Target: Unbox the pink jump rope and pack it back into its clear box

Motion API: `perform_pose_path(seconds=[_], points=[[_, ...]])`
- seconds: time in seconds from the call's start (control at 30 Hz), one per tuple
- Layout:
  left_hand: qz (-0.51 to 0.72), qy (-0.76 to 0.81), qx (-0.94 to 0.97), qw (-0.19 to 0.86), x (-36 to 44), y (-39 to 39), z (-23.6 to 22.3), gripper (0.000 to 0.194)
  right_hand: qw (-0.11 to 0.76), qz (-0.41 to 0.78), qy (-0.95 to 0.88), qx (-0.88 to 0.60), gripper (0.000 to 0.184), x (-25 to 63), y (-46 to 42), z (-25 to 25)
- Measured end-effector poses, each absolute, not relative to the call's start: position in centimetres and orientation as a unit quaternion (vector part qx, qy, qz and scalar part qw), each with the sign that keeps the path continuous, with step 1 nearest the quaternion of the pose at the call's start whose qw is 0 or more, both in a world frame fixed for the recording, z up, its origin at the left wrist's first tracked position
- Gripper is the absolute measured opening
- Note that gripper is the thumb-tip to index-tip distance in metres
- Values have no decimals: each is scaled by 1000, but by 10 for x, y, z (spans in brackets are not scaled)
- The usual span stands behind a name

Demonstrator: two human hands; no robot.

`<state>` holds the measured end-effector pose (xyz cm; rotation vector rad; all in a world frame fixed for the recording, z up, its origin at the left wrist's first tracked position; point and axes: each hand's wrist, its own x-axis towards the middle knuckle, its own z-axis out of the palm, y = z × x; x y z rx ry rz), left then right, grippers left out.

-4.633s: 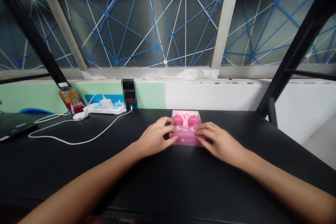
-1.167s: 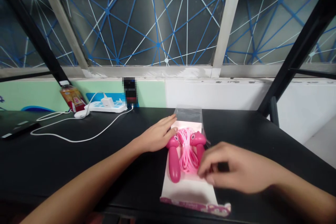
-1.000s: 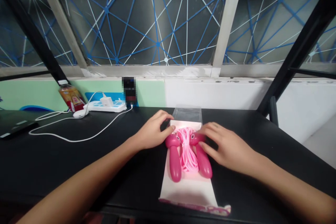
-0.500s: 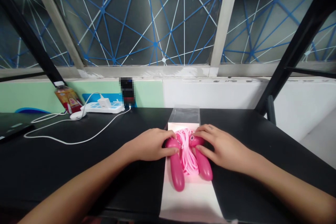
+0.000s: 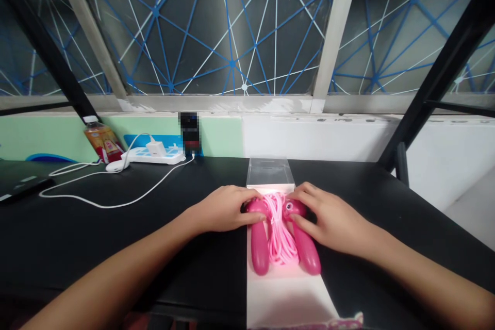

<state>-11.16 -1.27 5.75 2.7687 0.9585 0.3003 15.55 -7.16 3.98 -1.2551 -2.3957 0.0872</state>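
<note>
A pink jump rope (image 5: pixel 281 234) lies on a long white and pink card (image 5: pixel 284 296), its cord looped in a bundle between two darker pink handles. My left hand (image 5: pixel 228 209) grips the rounded top of the left handle (image 5: pixel 260 250) between thumb and fingers. On the other side, my right hand (image 5: pixel 325 214) holds the top of the right handle (image 5: pixel 307 250) the same way. Both handle ends point toward me, slightly spread. Beyond the rope, a clear plastic box part (image 5: pixel 270 171) adjoins the card's far end.
At the back left of the black table (image 5: pixel 185 263) stand a drink bottle (image 5: pixel 103 139) and a white power strip (image 5: pixel 162 154) with a plugged-in charger. A white cable (image 5: pixel 100 206) loops across the tabletop. Black slanted posts (image 5: pixel 425 72) rise at both sides.
The handles and rope have shifted slightly right, and the left handle now lies straighter. The card's near end has swung right, showing a patterned edge. Both hands keep their grip.
</note>
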Motion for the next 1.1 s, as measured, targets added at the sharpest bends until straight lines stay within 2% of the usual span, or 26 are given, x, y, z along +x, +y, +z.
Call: perform_pose_path(seconds=[0.1,0.23,0.63,1.1], points=[[85,324,934,122,-112,-14,63,42,199,35,-862,-464,27,156,-73,41],[90,324,927,166,-113,-15,68,35,195,38,-863,-465,28,156,-73,41],[107,299,928,195,-115,-12,65,31,212,55,-865,-451,29,159,-73,41],[97,304,939,129,-115,-12,64,29,220,19,-890,-400,20,158,-71,42]])
